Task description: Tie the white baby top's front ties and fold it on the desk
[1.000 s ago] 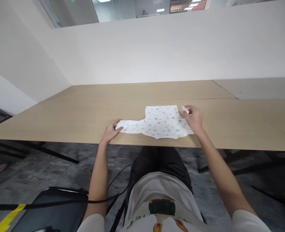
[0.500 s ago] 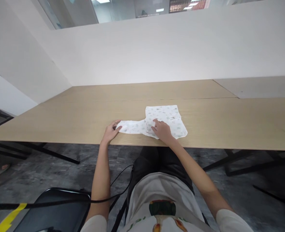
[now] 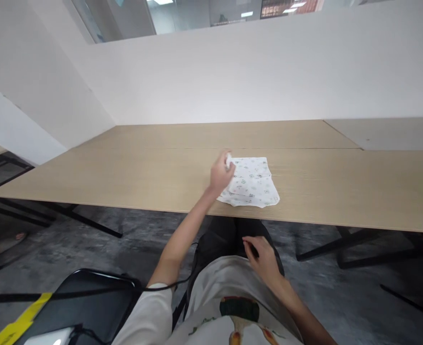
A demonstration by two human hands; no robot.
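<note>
A small white shirt (image 3: 252, 184) with a scattered print lies folded on the table near its front edge. My left hand (image 3: 222, 173) is at the shirt's left side, its fingers closed on the sleeve, a bit of white cloth showing between thumb and fingers. The sleeve is bunched and lifted there, and the hand hides most of it. Off the table, my right hand (image 3: 263, 258) hovers over my lap with nothing in it, thumb and fingers loosely curved and apart.
The wooden table (image 3: 154, 167) runs up to a white wall (image 3: 211, 76). A black chair (image 3: 92, 302) stands at lower left, carrying a white device (image 3: 49, 337). A black cable (image 3: 125, 290) with yellow tape (image 3: 24, 318) crosses beside my left arm.
My left hand has carried the sleeve from its outstretched place on the left over to the shirt's body. My right hand has left the shirt and drawn back over my lap.
</note>
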